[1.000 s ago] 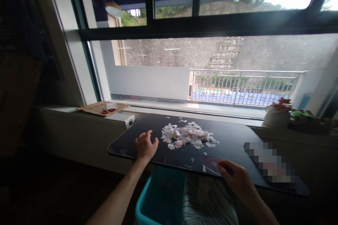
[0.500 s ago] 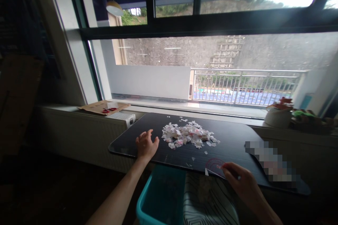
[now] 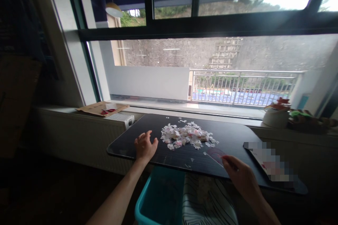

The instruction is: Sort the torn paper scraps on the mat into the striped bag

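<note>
A loose heap of small white paper scraps (image 3: 186, 135), some with pink or red marks, lies on the dark table (image 3: 232, 133). Left of the heap, my left hand (image 3: 145, 146) rests at the table's near edge, thumb and fingers apart, with nothing in it. My right hand (image 3: 241, 172) pinches a thin, see-through flat piece with reddish curved markings (image 3: 216, 155) above the table's front edge, its free end pointing left toward the heap. What exactly this piece is I cannot make out. Beside its tip lies a single scrap (image 3: 205, 153).
Under the front edge stands a teal bin (image 3: 141, 204), with a striped cloth-like item (image 3: 203, 204) beside it. A blurred-out tray-like object (image 3: 269, 165) lies at the right. Red-handled scissors (image 3: 107, 111) rest on brown paper (image 3: 89, 108) by the window. A white pot (image 3: 275, 117) stands on the sill.
My right hand has raised the see-through piece slightly and tilted it, so its free end now sits farther over the table. My left hand stays nearly still.
</note>
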`<state>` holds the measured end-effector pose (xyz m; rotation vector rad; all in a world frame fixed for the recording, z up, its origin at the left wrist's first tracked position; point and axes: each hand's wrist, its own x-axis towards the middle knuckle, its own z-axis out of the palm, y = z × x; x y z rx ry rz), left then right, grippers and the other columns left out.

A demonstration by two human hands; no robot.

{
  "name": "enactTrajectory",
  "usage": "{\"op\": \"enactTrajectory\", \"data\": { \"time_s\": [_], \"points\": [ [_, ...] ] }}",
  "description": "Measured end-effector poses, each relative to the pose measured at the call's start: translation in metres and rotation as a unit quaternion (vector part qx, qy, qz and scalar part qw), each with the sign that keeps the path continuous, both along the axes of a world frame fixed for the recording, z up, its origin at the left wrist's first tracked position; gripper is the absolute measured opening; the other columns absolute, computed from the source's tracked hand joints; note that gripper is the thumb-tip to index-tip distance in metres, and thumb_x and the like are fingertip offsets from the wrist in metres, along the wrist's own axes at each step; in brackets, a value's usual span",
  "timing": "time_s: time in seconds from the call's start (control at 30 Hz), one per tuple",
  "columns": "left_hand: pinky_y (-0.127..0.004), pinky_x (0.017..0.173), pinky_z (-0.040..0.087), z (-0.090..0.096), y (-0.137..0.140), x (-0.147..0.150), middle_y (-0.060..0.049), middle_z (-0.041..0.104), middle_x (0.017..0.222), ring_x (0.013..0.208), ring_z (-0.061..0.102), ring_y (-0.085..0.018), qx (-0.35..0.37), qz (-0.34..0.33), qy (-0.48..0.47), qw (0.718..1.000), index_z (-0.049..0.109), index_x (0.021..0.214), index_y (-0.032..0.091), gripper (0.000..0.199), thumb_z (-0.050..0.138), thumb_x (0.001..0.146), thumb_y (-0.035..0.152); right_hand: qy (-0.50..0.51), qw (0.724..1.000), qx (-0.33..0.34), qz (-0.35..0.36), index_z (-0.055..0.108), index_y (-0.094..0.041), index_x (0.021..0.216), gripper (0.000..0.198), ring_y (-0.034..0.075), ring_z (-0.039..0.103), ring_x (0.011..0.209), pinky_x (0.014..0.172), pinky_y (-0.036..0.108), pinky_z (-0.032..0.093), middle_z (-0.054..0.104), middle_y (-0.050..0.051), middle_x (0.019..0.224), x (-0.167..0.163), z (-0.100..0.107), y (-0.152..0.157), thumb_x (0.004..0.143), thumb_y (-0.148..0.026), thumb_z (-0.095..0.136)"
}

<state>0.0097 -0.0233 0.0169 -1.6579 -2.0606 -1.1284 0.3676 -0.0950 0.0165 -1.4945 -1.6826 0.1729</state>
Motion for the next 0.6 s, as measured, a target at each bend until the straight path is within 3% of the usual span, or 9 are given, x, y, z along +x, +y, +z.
{"op": "enactTrajectory", "data": {
  "time_s": [0.1,0.27,0.47,0.6],
  "points": [
    [-0.047,0.096,0.033,-0.001,0.001,-0.001,-0.009,0.066,0.099,0.113,0.051,-0.028,-0.002,-0.003,-0.004,1.000,0.055,0.108,0.020,0.032,0.051,0.078,0.028,-0.019,0.999,-0.001,-0.036,0.072,-0.024,0.090,0.032,0.022,0.069,0.072,0.062,0.028,0.050,0.075,0.004,0.083,-0.004,-0.006,0.016,0.082,-0.044,0.048],
    [-0.048,0.097,0.032,0.000,0.001,-0.001,-0.010,0.066,0.099,0.114,0.051,-0.029,-0.007,-0.003,-0.004,1.000,0.056,0.109,0.018,0.034,0.051,0.078,0.028,-0.055,0.998,0.004,-0.032,0.070,-0.025,0.095,0.033,0.022,0.070,0.081,0.066,0.028,0.050,0.074,0.005,0.098,-0.014,-0.014,0.020,0.087,-0.040,0.043],
    [-0.047,0.096,0.033,0.002,0.000,-0.001,-0.010,0.066,0.099,0.113,0.052,-0.029,-0.016,-0.004,-0.001,1.000,0.056,0.109,0.018,0.033,0.051,0.078,0.028,-0.081,0.996,-0.003,0.023,0.070,-0.025,0.093,0.032,0.020,0.068,0.079,0.067,0.027,0.049,0.073,0.004,0.093,-0.030,-0.008,0.011,0.090,-0.038,0.041],
    [-0.048,0.097,0.032,0.001,0.000,0.000,-0.011,0.066,0.101,0.114,0.051,-0.029,-0.015,-0.005,-0.005,1.000,0.055,0.110,0.018,0.033,0.051,0.079,0.028,-0.077,0.997,0.011,0.011,0.069,-0.025,0.094,0.030,0.019,0.068,0.078,0.065,0.025,0.048,0.072,0.004,0.093,-0.029,-0.007,0.002,0.089,-0.038,0.043]
  ]
}}
